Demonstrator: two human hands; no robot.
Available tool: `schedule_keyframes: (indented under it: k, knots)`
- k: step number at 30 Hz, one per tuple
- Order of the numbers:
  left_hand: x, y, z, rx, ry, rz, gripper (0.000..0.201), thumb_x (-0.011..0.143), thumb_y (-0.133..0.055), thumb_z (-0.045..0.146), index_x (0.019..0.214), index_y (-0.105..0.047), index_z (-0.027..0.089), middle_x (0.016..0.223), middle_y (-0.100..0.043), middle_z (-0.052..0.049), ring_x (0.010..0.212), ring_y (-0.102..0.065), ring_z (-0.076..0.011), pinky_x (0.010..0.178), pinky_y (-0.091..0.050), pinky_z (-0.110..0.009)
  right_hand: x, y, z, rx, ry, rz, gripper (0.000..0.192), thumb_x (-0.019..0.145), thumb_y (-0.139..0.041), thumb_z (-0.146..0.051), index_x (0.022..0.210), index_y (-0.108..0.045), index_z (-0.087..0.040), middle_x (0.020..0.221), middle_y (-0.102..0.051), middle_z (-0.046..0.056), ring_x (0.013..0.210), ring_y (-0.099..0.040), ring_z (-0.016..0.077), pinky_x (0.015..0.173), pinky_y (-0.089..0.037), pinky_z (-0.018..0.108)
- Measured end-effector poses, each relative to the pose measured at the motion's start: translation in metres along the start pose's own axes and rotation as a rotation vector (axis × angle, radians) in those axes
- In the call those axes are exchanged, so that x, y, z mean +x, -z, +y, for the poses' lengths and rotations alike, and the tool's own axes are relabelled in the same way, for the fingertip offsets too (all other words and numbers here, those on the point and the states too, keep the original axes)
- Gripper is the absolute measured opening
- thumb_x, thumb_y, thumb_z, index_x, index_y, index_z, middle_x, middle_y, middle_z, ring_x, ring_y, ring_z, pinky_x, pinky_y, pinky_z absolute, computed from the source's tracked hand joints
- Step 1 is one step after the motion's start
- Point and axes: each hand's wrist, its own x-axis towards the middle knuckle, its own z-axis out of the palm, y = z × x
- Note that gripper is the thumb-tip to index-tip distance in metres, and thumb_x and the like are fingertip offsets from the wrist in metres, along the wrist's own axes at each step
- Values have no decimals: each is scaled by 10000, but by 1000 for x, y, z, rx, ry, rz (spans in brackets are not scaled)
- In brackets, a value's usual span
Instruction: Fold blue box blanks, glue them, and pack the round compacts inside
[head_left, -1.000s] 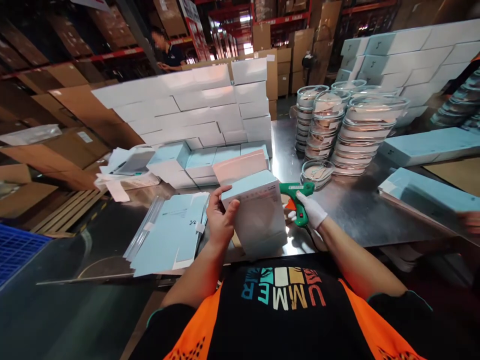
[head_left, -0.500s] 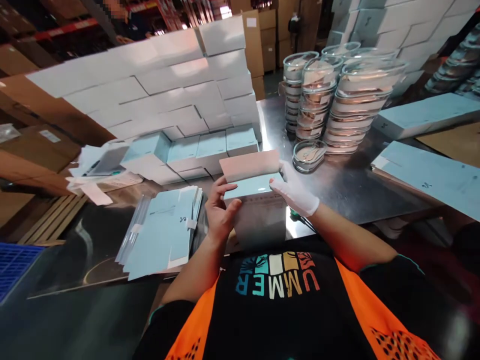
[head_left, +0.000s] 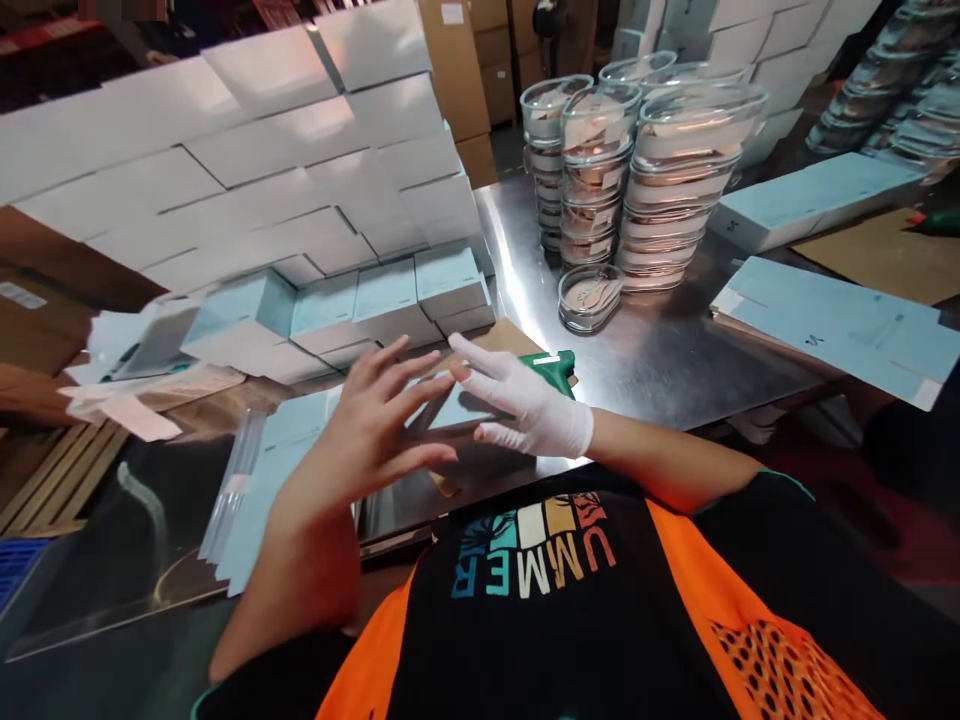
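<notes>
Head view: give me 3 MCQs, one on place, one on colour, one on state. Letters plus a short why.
1. Where does the green glue gun lie?
A. on the metal table, just beyond the gloved right hand
B. on top of the stacked clear dishes
C. inside the blue crate

2. What colour is the glove on the right hand?
A. black
B. white
C. orange

3. How is the bare left hand posed?
A. clenched in a fist
B. wrapped round a dish
C. open, fingers spread

Key: 1 A, the gun rests on the metal table past the glove's fingers. 2 B, the glove is white. 3 C, all fingers are extended and apart over the pale blue box.
</notes>
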Motion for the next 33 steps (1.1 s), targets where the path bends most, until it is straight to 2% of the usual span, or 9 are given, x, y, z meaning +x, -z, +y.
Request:
schedule_keyframes:
  k: [4, 8, 12, 15, 19, 23, 25, 28, 33]
  knots:
    - [7, 10, 10, -61, 141, 56, 833, 568, -1097, 502, 1333, -830, 307, 1211, -815, -123, 1138, -728, -415, 1192, -534, -638, 19, 27, 54, -2, -159, 108, 878, 1040, -656, -707, 1736, -438, -220, 1853, -387, 139, 1700, -414, 308, 1392, -376, 477]
    - [-13, 26, -22, -136, 86, 699, 1069, 593, -1084, 463, 1567, -652, 371, 1468, -703, -32, 1462, -603, -355, 1350, -423, -585, 3, 78, 125, -617, -812, 284, 664, 1089, -636, -496, 1541, -581, -12, 1743, -463, 311, 1637, -406, 384, 1391, -270, 571]
    - [-41, 11, -68, -544, 277, 1055, 913, 598, -1055, 467, 1424, -669, 430, 1400, -736, 8, 1350, -691, -298, 1058, -662, -520, -39, 98, 148, -792, -948, 190, 272, 1055, -604, -187, 1218, -731, -10, 1534, -652, 312, 1484, -484, 331, 1327, -258, 577]
    - [-64, -31, -86, -742, 647, 1051, 829, 563, -1050, 425, 1292, -661, 368, 1287, -755, -25, 1054, -757, -243, 774, -689, -382, -55, 101, 140, -768, -914, 237, 229, 1024, -534, -73, 1014, -763, -73, 1282, -778, 242, 1294, -597, 276, 1280, -286, 553]
    - [-86, -86, -87, -757, 832, 935, 1076, 489, -1046, 303, 1444, -551, 343, 1282, -724, -41, 1004, -736, -212, 747, -625, -289, -47, 115, 114, -748, -846, 405, 260, 1037, -545, -154, 1100, -793, -111, 1229, -807, 190, 1191, -681, 286, 1215, -424, 547]
    - [-97, -108, -82, -594, 838, 772, 1087, 499, -1036, 307, 1476, -559, 267, 1378, -695, -79, 1192, -710, -270, 979, -612, -342, -21, 133, 50, -420, -306, 756, 276, 1060, -681, -396, 1168, -828, -187, 1236, -831, 121, 1265, -751, 315, 1173, -553, 558]
    - [-99, -115, -81, -587, 816, 706, 1069, 542, -1035, 343, 1488, -542, 264, 1412, -686, -97, 1209, -713, -283, 999, -615, -360, -4, 136, 8, -249, -123, 684, 318, 1038, -768, -514, 1154, -849, -229, 1254, -838, 89, 1368, -730, 307, 1246, -522, 561]
    - [-101, -130, -76, -681, 781, 557, 1066, 570, -1046, 442, 1478, -515, 270, 1355, -719, -111, 1107, -758, -281, 917, -648, -378, 19, 125, -44, -204, -181, 305, 272, 1035, -790, -511, 1106, -876, -262, 1244, -845, 66, 1365, -743, 313, 1213, -574, 571]
    - [-107, -159, -65, -585, 743, 224, 877, 474, -1090, 517, 1195, -707, 197, 1206, -791, -145, 1149, -765, -358, 1009, -656, -488, 18, 75, -50, -242, -133, 116, 395, 920, -898, -469, 1274, -838, -305, 1388, -798, 67, 1490, -649, 363, 1331, -467, 637]
